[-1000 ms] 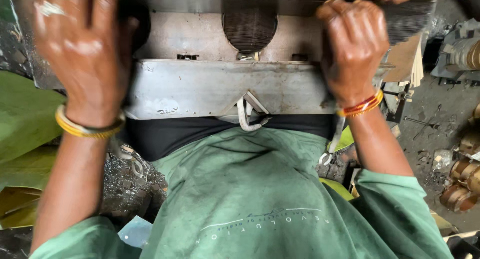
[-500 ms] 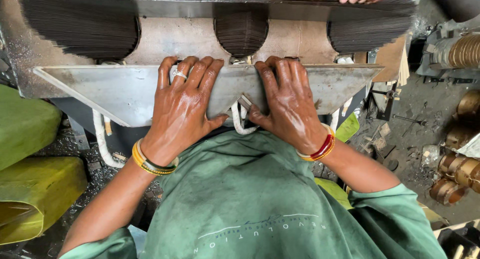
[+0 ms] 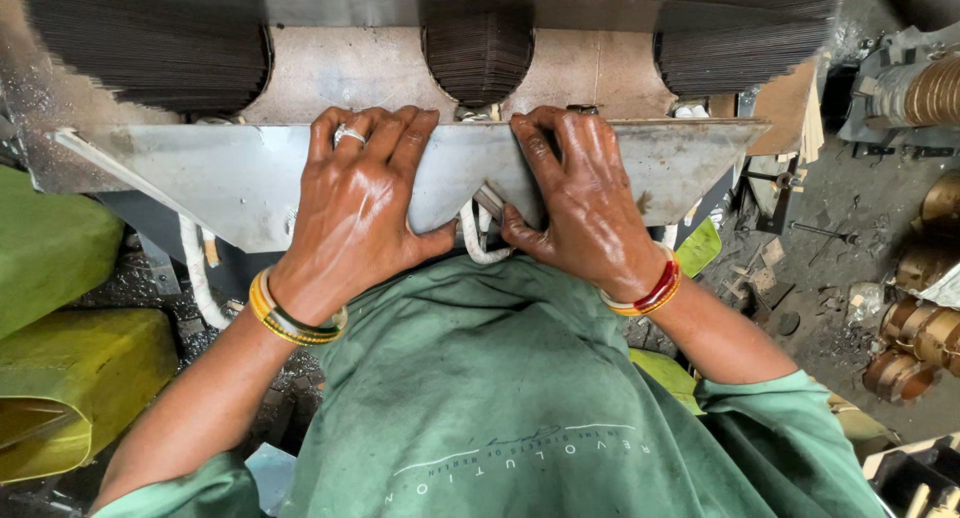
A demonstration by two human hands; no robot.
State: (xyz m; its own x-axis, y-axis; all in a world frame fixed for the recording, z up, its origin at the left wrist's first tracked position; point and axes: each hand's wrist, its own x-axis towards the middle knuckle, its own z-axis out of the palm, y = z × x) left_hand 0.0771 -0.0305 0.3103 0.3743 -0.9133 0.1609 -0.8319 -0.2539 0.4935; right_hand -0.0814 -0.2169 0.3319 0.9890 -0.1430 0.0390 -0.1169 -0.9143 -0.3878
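Half a second ago our hands lay flat on the metal plate (image 3: pixel 250 183); now the fingers curl over its far edge, so we judge the hold has firmed into a press. Our left hand (image 3: pixel 365 193) grips it just left of centre, thumb under the near rim; our right hand (image 3: pixel 575 193) clamps beside it, thumb near the white cord (image 3: pixel 470 240). The plate's long axis runs nine to three o'clock, below the dark lamination stacks (image 3: pixel 150 48) at twelve.
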